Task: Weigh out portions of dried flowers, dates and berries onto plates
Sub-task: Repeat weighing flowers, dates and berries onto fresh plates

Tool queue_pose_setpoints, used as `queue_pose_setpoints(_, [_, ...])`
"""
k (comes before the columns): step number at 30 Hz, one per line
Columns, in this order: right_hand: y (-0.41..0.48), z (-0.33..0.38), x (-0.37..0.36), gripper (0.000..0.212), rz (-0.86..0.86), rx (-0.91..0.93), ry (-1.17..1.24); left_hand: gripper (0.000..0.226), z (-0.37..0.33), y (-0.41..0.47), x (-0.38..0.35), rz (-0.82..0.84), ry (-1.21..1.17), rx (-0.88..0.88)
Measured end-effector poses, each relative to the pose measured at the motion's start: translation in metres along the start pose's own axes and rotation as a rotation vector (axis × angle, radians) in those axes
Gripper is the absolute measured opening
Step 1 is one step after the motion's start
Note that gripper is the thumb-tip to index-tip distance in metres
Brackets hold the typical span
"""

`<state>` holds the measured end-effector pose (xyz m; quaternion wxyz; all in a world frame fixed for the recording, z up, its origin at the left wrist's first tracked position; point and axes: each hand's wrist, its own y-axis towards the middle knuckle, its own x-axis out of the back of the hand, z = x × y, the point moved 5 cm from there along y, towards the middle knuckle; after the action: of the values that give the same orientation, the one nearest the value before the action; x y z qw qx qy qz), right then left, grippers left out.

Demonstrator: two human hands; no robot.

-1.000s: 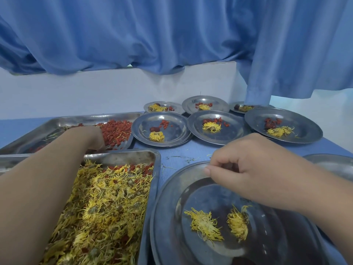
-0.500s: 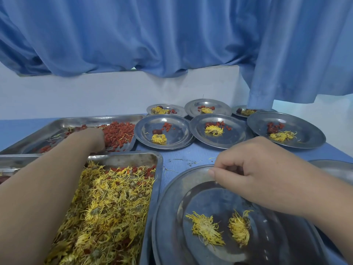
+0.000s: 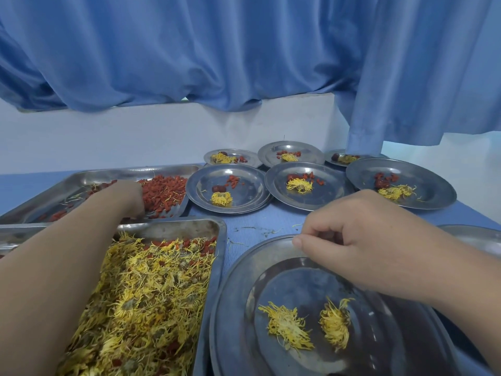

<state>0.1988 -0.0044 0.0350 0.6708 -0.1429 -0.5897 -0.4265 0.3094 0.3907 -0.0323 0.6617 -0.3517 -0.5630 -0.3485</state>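
Two bare hands work over steel ware on a blue table (image 3: 257, 221). The left hand (image 3: 127, 196) reaches into the far tray (image 3: 162, 169), a shallow rectangular pan of dull, scuffed steel whose long axis runs left to right. Its fingertips are sunk in the heap of small, wrinkled red berries (image 3: 165, 191), so I cannot tell whether it grasps any.

The right hand (image 3: 360, 237) hovers over the far rim of the near plate (image 3: 233, 308). Its fingers are curled under and the thumb lies straight, pointing left along the rim. Whether anything sits inside the curl cannot be made out.

This round, wide-brimmed plate carries two dried flower heads side by side, both of thin, stringy yellow petals. The left flower head (image 3: 287, 325) stretches from far left to near right, and the right flower head (image 3: 334, 324) runs near to far.

Left of the plate stands the near tray (image 3: 222, 240), its long axis running near to far. It is filled with loose dried flowers (image 3: 151, 294), and a few red berries lie along its far end.

Six smaller round plates sit in two rows at the far right, some overlapping. The left plate (image 3: 252, 191) of the nearer row holds a flower, a few berries and a dark, rounded date (image 3: 219, 188). The other five each carry a yellow flower with some red pieces.

Behind hang a blue curtain (image 3: 244, 50) in soft folds and a white wall (image 3: 135, 137).
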Motion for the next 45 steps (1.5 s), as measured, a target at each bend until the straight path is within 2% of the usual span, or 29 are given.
queue_pose_setpoints(6, [0.0,0.001,0.0,0.039,0.025,0.0,0.021,0.016,0.009,-0.011,0.018,-0.091,-0.176,-0.042])
queue_pose_setpoints(10, [-0.001,0.002,0.007,0.039,-0.016,0.017,0.023,0.016,0.017,-0.015,0.023,-0.206,-0.46,-0.07])
queue_pose_setpoints(15, [-0.001,0.002,0.01,0.041,-0.017,0.029,0.024,0.004,0.023,-0.019,0.021,-0.282,-0.477,-0.106])
queue_pose_setpoints(19, [0.0,0.003,0.008,0.041,-0.003,0.023,0.02,0.016,0.021,-0.022,0.015,-0.267,-0.463,-0.142])
queue_pose_setpoints(24, [-0.002,0.004,0.01,0.038,-0.018,0.032,0.033,0.011,0.022,-0.028,0.015,-0.325,-0.615,-0.126])
queue_pose_setpoints(28, [-0.002,0.001,0.014,0.038,-0.037,0.041,0.055,0.001,0.022,-0.032,0.015,-0.249,-0.818,-0.129])
queue_pose_setpoints(36, [-0.004,0.0,0.022,0.038,-0.081,0.079,0.075,0.01,0.01,-0.057,0.031,-0.138,-1.272,-0.197])
queue_pose_setpoints(45, [-0.015,0.012,0.038,0.036,-0.127,0.1,0.135,0.01,-0.044,-0.149,0.053,0.094,-1.493,-0.412])
